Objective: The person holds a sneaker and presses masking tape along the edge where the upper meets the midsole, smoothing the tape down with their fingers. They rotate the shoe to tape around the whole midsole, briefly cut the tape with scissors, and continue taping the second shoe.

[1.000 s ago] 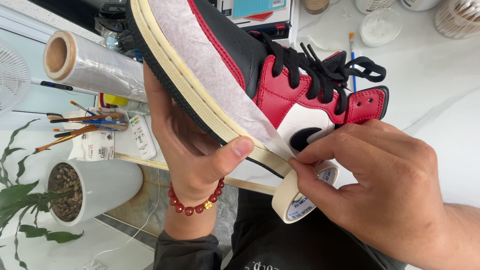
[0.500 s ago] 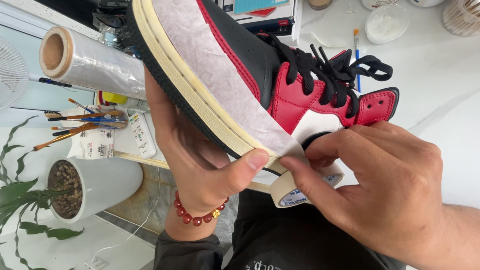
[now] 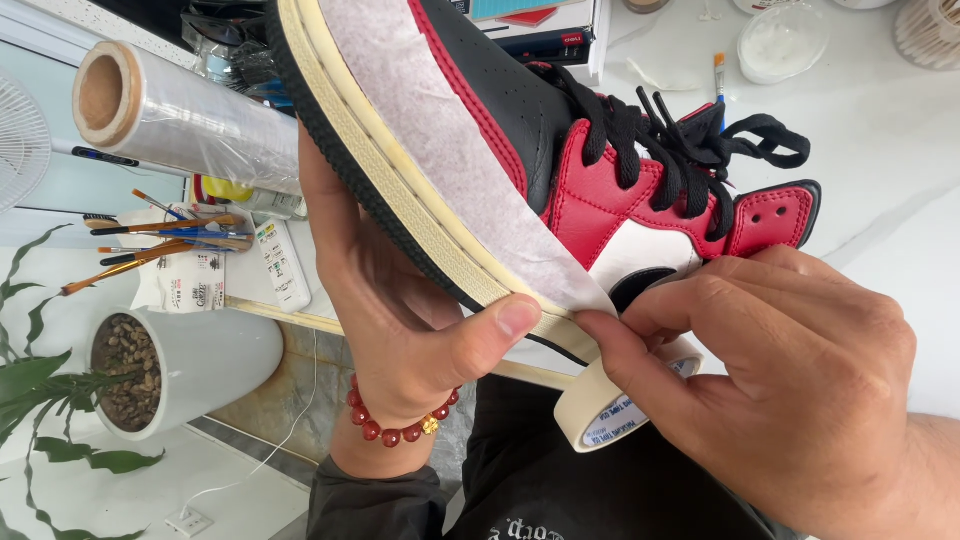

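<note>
Nearest us, our right hand (image 3: pixel 800 390) pinches a masking tape roll (image 3: pixel 610 405) just below the sneaker (image 3: pixel 560 150), pressing its strip along the upper, while our left hand (image 3: pixel 400 320) grips the sole from beneath to steady it, with a plastic wrap roll (image 3: pixel 180 115) beyond the sneaker.

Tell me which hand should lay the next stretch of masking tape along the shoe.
Right, probably. The right hand holds the tape roll and pinches the tape's end against the shoe. The left hand cups the sole from beneath, its thumb on the midsole edge.
</note>
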